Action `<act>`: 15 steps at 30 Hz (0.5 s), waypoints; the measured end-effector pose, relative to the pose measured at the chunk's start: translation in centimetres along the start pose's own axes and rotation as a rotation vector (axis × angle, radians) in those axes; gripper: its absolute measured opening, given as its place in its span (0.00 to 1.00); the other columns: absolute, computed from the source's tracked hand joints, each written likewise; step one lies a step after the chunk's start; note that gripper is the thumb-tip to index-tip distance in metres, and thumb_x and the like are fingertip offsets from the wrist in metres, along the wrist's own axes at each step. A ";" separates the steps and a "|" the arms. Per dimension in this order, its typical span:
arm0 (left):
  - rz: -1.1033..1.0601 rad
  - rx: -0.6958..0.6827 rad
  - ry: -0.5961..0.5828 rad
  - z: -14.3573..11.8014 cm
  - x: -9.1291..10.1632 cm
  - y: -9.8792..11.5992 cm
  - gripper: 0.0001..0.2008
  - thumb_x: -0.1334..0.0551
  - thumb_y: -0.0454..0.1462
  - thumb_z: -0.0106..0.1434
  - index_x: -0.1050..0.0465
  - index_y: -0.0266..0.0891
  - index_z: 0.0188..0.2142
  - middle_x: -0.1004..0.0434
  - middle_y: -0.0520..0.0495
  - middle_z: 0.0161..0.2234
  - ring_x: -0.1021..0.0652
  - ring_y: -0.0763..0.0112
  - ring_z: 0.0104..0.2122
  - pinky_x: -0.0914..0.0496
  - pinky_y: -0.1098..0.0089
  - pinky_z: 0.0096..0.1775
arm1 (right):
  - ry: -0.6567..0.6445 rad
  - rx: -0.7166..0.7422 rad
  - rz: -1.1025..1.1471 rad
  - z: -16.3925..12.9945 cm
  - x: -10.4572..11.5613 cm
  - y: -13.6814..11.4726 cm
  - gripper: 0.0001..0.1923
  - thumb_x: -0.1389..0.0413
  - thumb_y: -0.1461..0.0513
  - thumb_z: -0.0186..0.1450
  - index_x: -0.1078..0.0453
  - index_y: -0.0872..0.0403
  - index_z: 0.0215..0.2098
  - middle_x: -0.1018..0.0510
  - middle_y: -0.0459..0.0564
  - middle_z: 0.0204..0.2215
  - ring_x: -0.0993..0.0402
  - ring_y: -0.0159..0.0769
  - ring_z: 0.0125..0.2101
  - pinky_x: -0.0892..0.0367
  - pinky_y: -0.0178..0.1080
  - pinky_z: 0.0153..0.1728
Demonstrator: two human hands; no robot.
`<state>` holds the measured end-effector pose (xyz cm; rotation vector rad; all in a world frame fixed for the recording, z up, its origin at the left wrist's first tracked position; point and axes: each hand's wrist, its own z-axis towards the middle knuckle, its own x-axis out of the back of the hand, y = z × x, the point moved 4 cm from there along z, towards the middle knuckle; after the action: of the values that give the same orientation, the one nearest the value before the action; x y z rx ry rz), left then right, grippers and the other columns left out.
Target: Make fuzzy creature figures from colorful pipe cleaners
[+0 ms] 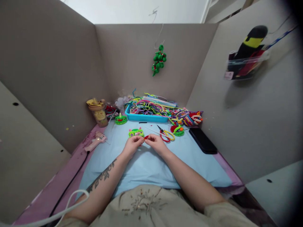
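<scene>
My left hand (134, 145) and my right hand (155, 143) meet over the middle of the blue-covered table, fingers pinched together. Between their fingertips is a small red piece (146, 137), perhaps pipe cleaner; its exact kind is too small to make out. Just beyond my left hand lies a green fuzzy creature (136, 132) with pink tips and purple eyes, partly hidden by the fingers. Scissors (167, 135) with red and yellow handles rest past my right hand. To their right is a red and green fuzzy bird-like head (177, 130) with an orange beak.
A blue tray (149, 118) heaped with coloured pipe cleaners stands at the back. A pink glue gun (96, 142) with a black cord and a lidded cup (98, 112) are at left. A black phone (203, 140) lies at right. Green fuzzy pieces (159, 60) hang from the back panel.
</scene>
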<state>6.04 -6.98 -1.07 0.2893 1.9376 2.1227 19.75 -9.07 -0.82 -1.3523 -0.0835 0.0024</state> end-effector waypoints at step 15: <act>-0.351 0.256 -0.067 -0.6 -0.6 -0.3 0.16 0.29 0.43 0.45 0.29 0.32 0.22 0.33 0.53 0.20 0.35 0.82 0.20 0.40 0.80 0.22 | -0.011 -0.110 0.129 -0.1 0.0 0.2 0.12 0.39 0.57 0.52 0.34 0.56 0.21 0.36 0.38 0.13 0.47 0.24 0.15 0.52 0.32 0.19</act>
<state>6.47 -7.67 -1.44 0.0574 2.0457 1.6301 19.78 -9.15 -1.01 -1.4654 -0.0048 0.1155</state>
